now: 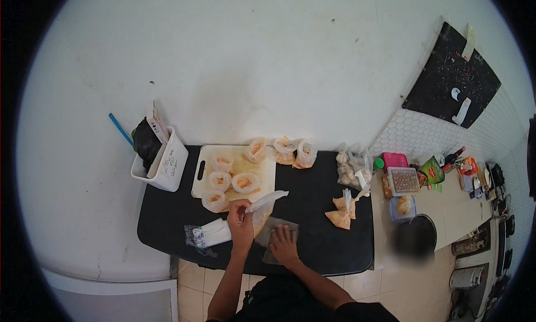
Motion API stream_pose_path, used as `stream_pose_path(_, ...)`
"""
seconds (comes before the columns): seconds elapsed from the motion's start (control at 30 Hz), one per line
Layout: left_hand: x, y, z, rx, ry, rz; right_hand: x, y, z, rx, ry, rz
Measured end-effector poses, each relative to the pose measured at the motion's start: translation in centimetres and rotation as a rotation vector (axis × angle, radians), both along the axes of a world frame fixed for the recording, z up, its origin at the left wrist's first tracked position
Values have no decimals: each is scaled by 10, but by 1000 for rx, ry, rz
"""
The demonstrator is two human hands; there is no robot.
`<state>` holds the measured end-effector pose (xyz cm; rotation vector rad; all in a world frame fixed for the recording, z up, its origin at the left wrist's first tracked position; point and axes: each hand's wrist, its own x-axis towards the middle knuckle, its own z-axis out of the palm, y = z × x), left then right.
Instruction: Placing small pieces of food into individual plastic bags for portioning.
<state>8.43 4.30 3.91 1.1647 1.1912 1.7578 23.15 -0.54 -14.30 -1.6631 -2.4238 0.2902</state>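
My left hand (240,223) pinches the top of a clear plastic bag (267,201), whose lower part shows an orange tint. Palm down and fingers apart, my right hand (285,244) presses on a clear plastic sheet or flat bag (268,258) on the black table (310,204). Left of my left wrist lies an opened pack of white plastic bags (211,233). Beyond my hands, several open bags of orange, crumbly food (246,183) stand on or at the edge of a white cutting board (264,171).
Two more open food bags (295,152) stand by the wall. Tied bags of orange food (343,211) and bagged garlic-like bulbs (346,171) lie at right. A white bin (173,167) bearing handwriting stands at left. The right-hand counter (439,209) holds several food containers (403,181).
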Motion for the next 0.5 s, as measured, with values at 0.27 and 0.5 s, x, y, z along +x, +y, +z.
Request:
stream_pose_path(0.27,0,6,1,-74,-132,-47,43,-6,15,-138,47,638)
stream_pose_path(0.5,2,13,-20,-118,-99,-247,52,79,137,-438,1694,-386)
